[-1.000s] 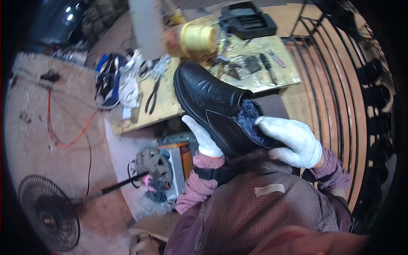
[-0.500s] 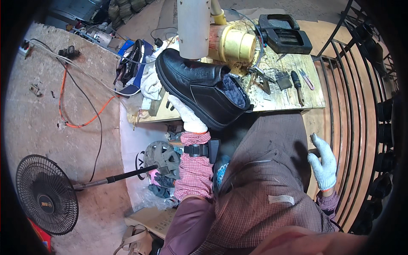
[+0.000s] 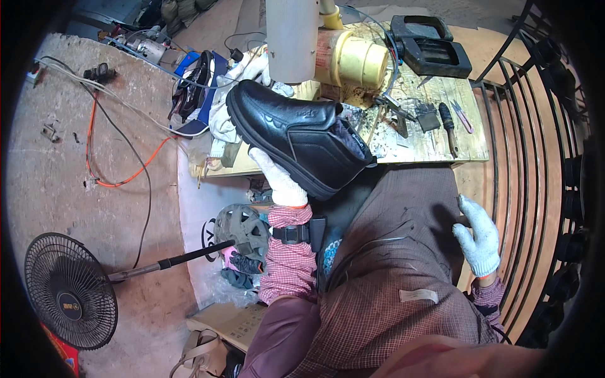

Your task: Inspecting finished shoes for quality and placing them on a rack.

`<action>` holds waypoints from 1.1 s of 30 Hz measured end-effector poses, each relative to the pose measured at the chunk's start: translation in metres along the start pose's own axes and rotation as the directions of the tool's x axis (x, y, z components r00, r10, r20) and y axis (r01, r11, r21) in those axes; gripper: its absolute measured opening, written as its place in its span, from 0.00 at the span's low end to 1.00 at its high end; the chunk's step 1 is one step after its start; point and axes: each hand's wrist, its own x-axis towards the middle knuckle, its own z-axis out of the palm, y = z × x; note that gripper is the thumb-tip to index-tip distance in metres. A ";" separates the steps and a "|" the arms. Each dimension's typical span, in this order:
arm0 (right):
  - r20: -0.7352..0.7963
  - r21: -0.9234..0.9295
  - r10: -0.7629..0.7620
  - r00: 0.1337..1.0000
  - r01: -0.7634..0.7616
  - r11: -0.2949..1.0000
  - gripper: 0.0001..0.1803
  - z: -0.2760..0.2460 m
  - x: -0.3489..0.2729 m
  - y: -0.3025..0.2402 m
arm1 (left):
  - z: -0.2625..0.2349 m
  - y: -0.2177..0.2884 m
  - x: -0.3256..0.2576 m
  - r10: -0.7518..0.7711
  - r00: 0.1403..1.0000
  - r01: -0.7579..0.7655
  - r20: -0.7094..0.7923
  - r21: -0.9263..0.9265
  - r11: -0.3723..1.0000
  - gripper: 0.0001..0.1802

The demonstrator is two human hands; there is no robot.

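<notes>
A black ankle shoe [image 3: 290,129] with a dark fleecy lining is tilted above the near edge of the workbench, toe to the upper left. My left hand [image 3: 277,176], in a white knit glove, grips it from below along the sole; some of the fingers are hidden behind the shoe. My right hand [image 3: 478,236], gloved as well, hangs to the right of my apron [image 3: 391,252] with thumb and fingers apart and nothing in it. Behind the shoe stand a grey-white post [image 3: 291,41] and a yellow cylindrical machine part [image 3: 359,60].
On the workbench [image 3: 463,148] lie a brush-like tool [image 3: 447,123], pink-handled snips [image 3: 462,116] and black foot pedals [image 3: 432,50]. A black fan [image 3: 70,291] stands at left near loose cables [image 3: 148,167]. At right, a metal rack [image 3: 523,157] holds dark shoes.
The shoe has rolled slightly in my left hand, showing more of its side and less of its opening. My right hand has barely moved.
</notes>
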 end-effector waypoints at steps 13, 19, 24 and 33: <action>-0.058 -0.150 -0.118 0.991 0.108 0.983 0.29 0.010 0.001 0.017 | 0.038 0.014 0.013 0.058 0.998 -0.060 0.032 0.082 0.995 0.42; -0.011 -0.134 -0.030 1.000 0.028 0.991 0.29 0.008 0.009 0.020 | 0.056 0.038 0.045 0.214 0.977 -0.214 0.025 0.202 0.956 0.41; 0.004 -0.266 -0.178 0.984 0.173 0.948 0.28 0.008 0.016 0.019 | 0.087 0.048 0.055 0.283 0.954 -0.249 -0.095 0.273 0.929 0.59; 0.059 -0.316 -0.244 0.968 0.250 0.915 0.27 0.012 0.020 0.002 | 0.087 0.055 0.059 0.260 0.965 -0.255 0.012 0.243 0.936 0.61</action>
